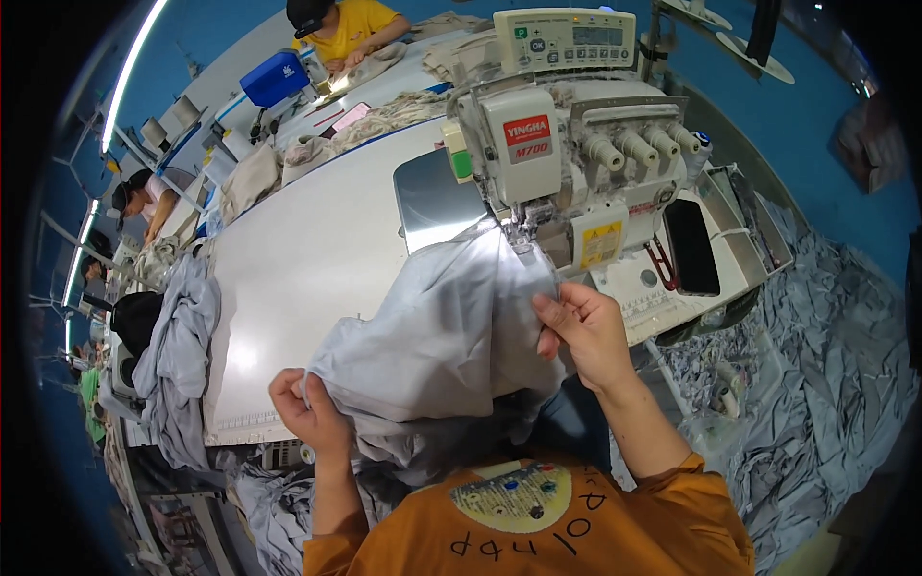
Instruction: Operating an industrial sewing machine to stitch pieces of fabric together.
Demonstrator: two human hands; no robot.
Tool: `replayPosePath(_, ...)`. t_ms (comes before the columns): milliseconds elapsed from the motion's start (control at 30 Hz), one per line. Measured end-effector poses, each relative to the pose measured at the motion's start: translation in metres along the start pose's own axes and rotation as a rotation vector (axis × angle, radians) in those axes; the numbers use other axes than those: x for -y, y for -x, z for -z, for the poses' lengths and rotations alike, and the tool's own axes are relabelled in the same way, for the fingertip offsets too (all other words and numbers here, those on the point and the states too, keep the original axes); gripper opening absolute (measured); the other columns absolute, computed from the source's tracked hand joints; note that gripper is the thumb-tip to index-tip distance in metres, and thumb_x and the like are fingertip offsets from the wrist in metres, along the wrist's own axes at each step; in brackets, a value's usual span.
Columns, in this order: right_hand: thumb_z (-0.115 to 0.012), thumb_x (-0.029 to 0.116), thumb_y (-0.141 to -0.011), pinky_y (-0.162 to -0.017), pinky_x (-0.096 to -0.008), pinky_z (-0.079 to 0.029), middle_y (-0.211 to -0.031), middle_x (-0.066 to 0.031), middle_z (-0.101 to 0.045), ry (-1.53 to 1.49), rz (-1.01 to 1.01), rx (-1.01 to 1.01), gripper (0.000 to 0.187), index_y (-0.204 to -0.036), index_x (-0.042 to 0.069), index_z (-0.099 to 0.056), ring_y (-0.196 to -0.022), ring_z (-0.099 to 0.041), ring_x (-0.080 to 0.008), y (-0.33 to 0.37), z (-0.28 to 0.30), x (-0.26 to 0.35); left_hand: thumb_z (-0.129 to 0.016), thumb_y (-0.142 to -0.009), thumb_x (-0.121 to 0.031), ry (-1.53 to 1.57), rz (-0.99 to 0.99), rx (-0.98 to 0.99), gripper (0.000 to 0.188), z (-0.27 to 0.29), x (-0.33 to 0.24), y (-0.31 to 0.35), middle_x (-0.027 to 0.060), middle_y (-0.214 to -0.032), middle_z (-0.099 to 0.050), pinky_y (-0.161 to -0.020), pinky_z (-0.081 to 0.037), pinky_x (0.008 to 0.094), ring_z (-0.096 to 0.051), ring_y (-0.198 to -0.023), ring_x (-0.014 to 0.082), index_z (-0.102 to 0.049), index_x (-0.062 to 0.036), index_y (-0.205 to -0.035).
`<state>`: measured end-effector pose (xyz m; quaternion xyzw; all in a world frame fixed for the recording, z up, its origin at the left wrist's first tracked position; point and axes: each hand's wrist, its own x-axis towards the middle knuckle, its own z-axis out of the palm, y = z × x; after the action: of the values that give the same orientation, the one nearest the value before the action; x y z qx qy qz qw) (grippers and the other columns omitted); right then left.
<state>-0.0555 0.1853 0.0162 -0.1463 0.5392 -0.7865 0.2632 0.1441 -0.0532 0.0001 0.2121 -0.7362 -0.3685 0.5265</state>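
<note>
A light grey piece of fabric [432, 317] spreads across the front of the white table, its far end under the needle area of a white overlock sewing machine [576, 163]. My left hand [309, 411] pinches the fabric's left edge between thumb and fingers. Near the machine, my right hand [584, 331] grips the fabric's right edge, thumb on top and fingers curled. Between the hands the cloth hangs in loose folds, dropping over the table's front edge toward my lap. Lamp light falls on the cloth by the presser foot, where the stitching point itself is too small to make out.
Right of the machine lie a black phone [691, 247] and red-handled snips [661, 265]. Grey fabric heaps [826, 374] fill the right side; more grey cloth [180, 355] hangs at the table's left end. Beyond, a person in yellow [355, 34] works near a blue machine [276, 79].
</note>
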Motion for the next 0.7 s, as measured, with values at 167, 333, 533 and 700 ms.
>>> replayPosePath(167, -0.063, 0.017, -0.087, -0.044, -0.0195, -0.042, -0.057, -0.0029, -0.055, -0.075, -0.037, 0.035, 0.022, -0.074, 0.001, -0.054, -0.047, -0.054, -0.0081, -0.002, 0.003, 0.002, -0.055, -0.091, -0.011, 0.060, -0.010, -0.011, 0.016, -0.011, -0.011, -0.039, -0.0005, -0.085, -0.044, -0.066, -0.032, 0.0182, -0.037, -0.071, 0.0054, -0.046, -0.0017, -0.100)
replayPosePath(333, -0.063, 0.015, -0.087, -0.045, -0.0197, -0.042, -0.059, -0.0026, -0.056, -0.068, -0.051, 0.048, 0.021, -0.074, 0.001, -0.053, -0.048, -0.054, -0.0077, -0.003, 0.003, 0.005, -0.055, -0.090, -0.009, 0.037, -0.128, -0.019, 0.014, -0.027, -0.015, -0.091, 0.0010, -0.088, -0.049, -0.071, -0.036, 0.0189, -0.045, -0.078, 0.0063, -0.049, -0.0010, -0.100)
replayPosePath(533, -0.064, 0.016, -0.087, -0.045, -0.0204, -0.045, -0.058, -0.0018, -0.055, -0.028, -0.078, 0.045, 0.022, -0.075, 0.001, -0.054, -0.049, -0.056, -0.0081, -0.004, 0.004, 0.009, -0.057, -0.090, -0.012, 0.021, -0.256, -0.021, 0.018, -0.050, -0.019, -0.157, 0.0039, -0.096, -0.055, -0.079, -0.040, 0.0210, -0.051, -0.087, 0.0093, -0.051, -0.0006, -0.104)
replayPosePath(700, -0.065, 0.016, -0.086, -0.044, -0.0205, -0.045, -0.058, -0.0015, -0.055, 0.000, -0.068, 0.018, 0.020, -0.080, -0.001, -0.056, -0.048, -0.056, -0.0088, -0.004, 0.003, 0.008, -0.059, -0.090, -0.015, 0.001, -0.378, -0.017, 0.020, -0.070, -0.032, -0.203, 0.0046, -0.096, -0.057, -0.079, -0.041, 0.0214, -0.053, -0.087, 0.0095, -0.054, -0.0001, -0.102)
